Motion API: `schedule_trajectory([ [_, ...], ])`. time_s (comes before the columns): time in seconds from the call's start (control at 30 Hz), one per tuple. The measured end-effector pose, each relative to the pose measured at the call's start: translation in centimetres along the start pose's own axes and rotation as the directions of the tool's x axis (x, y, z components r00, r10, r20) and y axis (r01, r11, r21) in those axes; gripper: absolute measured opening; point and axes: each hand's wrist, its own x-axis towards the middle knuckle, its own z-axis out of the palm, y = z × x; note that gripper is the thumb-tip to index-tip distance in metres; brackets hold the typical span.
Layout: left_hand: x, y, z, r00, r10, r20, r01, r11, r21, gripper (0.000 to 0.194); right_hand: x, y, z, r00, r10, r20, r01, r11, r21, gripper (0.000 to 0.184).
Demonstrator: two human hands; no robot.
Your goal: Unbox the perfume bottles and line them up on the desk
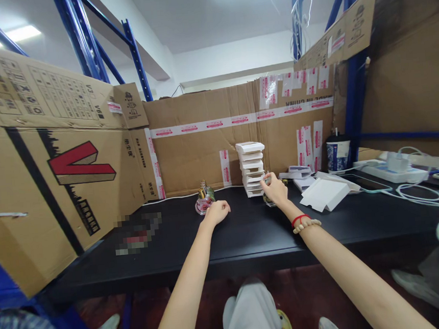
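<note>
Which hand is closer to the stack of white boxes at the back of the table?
The right hand. It is just beside the stack of white boxes, at its base, closed around a small bottle. The left hand rests farther away, near the pink bottle.

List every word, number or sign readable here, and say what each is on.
Red "V" mark: left carton.
Handling symbols: left carton's top flap, captions too small to read.
Upside-down black line: back cardboard, blurred.
Red print: tape strip, too small.
Cup print: unreadable.
</note>
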Motion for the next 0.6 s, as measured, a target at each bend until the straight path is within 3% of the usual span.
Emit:
schedule_trajectory([
  [0.17, 0.0, 0.0, -0.1, 1.000, 0.000, 0.004, 0.000, 1.000, 0.007, 0.025, -0.1, 0.0, 0.2, 0.987, -0.124, 0.104, 0.114, 0.989, 0.093, 0.016],
  [0.37, 0.1, -0.1, 0.0, 1.000, 0.004, 0.004, -0.004, 1.000, 0.006, 0.026, -0.3, -0.1, 1.1, 0.942, -0.270, 0.198, 0.218, 0.943, 0.251, 0.020],
  [0.6, 0.2, -0.3, 0.2, 1.000, 0.014, 0.000, -0.014, 1.000, 0.005, 0.025, -0.4, -0.4, 2.4, 0.880, -0.325, 0.346, 0.169, 0.895, 0.413, 0.029],
])
